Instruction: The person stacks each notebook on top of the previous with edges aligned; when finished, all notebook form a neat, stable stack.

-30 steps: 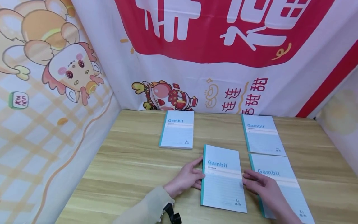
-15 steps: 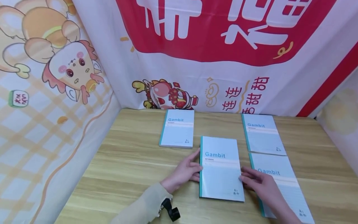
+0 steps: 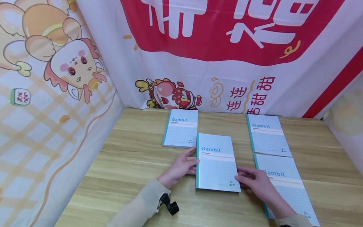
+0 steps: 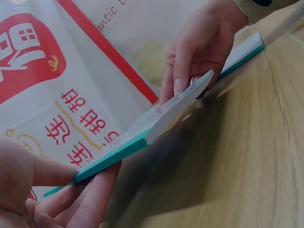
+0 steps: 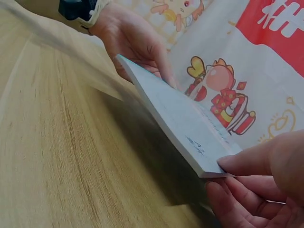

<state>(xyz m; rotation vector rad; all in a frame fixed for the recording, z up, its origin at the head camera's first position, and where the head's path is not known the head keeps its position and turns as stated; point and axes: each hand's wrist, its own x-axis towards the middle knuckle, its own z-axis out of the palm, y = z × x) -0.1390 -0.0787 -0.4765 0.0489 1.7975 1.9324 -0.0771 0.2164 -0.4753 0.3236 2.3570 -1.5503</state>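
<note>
Above table [image 3: 136, 164], held notebook [image 3: 216, 168] hovering clear, long axis running front to back, slightly askew between grips: left hand [image 3: 180, 166] pinching spine, right hand [image 3: 256, 183] pinching opposite edge near lower corner. Back-left notebook [image 3: 181, 130] lying just beyond, nearer left hand than right.

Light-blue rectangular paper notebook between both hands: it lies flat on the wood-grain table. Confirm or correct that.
Wrong only about lying flat: the light-blue notebook is between the left hand and right hand, but held up off the wood-grain table, as the left wrist view shows.
</note>
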